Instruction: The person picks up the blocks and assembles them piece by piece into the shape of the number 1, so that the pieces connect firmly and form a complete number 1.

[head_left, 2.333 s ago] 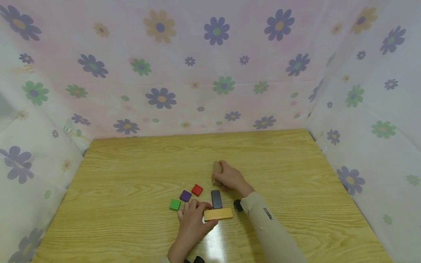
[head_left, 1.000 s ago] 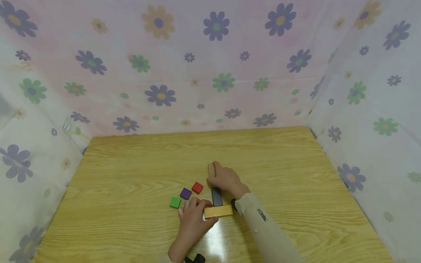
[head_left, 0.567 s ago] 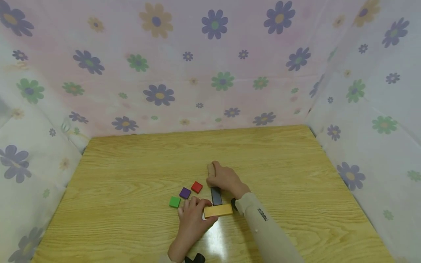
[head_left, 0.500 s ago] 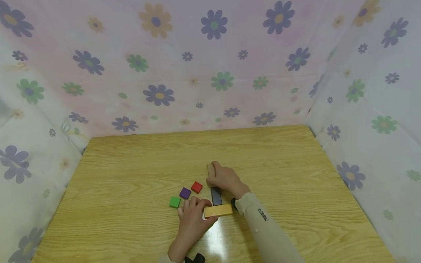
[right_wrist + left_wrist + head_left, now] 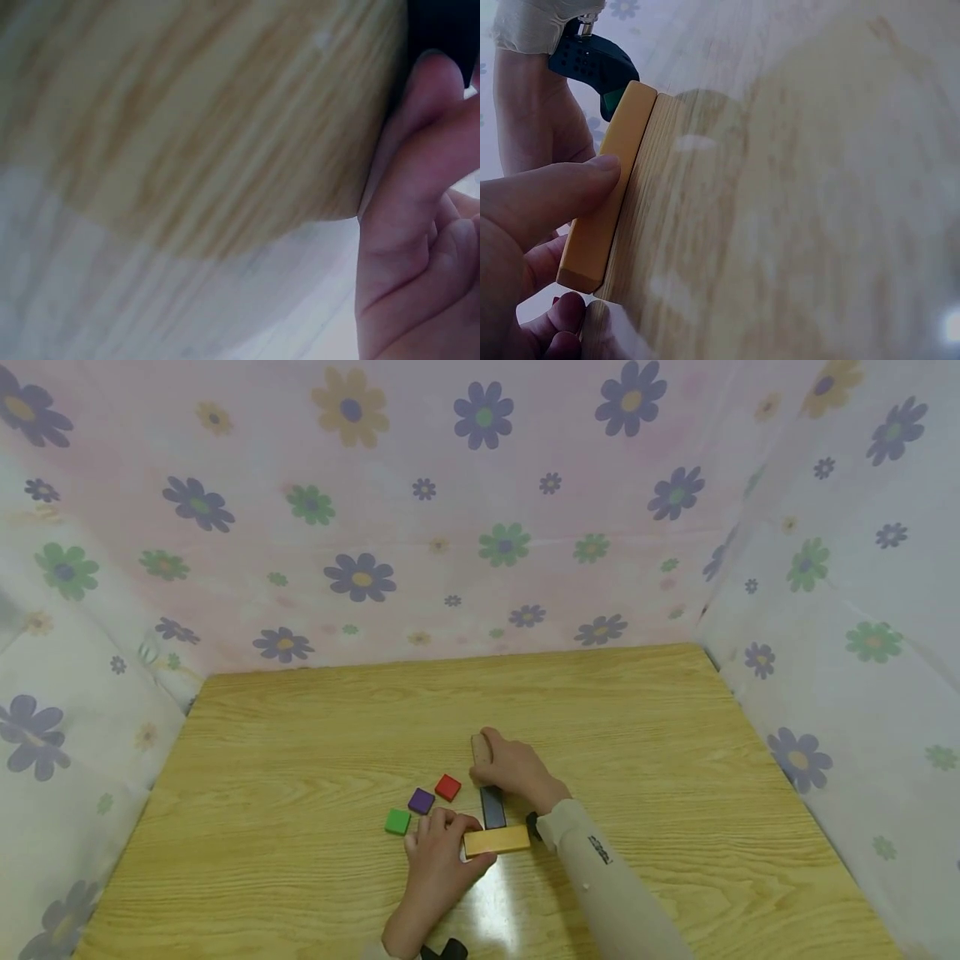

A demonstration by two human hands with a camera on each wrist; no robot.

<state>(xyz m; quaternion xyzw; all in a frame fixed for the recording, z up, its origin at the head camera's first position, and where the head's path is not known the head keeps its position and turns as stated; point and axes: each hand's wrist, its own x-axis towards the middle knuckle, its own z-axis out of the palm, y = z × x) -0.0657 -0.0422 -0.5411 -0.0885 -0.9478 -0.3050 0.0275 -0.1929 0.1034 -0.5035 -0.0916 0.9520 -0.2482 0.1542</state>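
Note:
My left hand (image 5: 441,864) pinches the left end of a yellow rectangular block (image 5: 501,841) lying on the table. In the left wrist view the thumb presses along one face of this yellow block (image 5: 604,214). A dark grey block (image 5: 492,808) runs away from the middle of the yellow one, forming a T. At its far end, my right hand (image 5: 517,770) grips a tan block (image 5: 480,750), mostly covered by the fingers. Whether the tan and grey blocks touch is hidden. The right wrist view shows the right hand's (image 5: 427,217) curled fingers against the table.
Three small square tiles, red (image 5: 447,787), purple (image 5: 422,801) and green (image 5: 397,822), lie in a slanting row just beyond and left of the left hand. The wood-grain table (image 5: 300,743) is bordered by flowered cloth (image 5: 420,527) at the back and sides.
My right hand has shifted slightly left with the tan block, to the grey block's far end, and has stayed there for about a second. The left hand keeps its hold on the yellow block.

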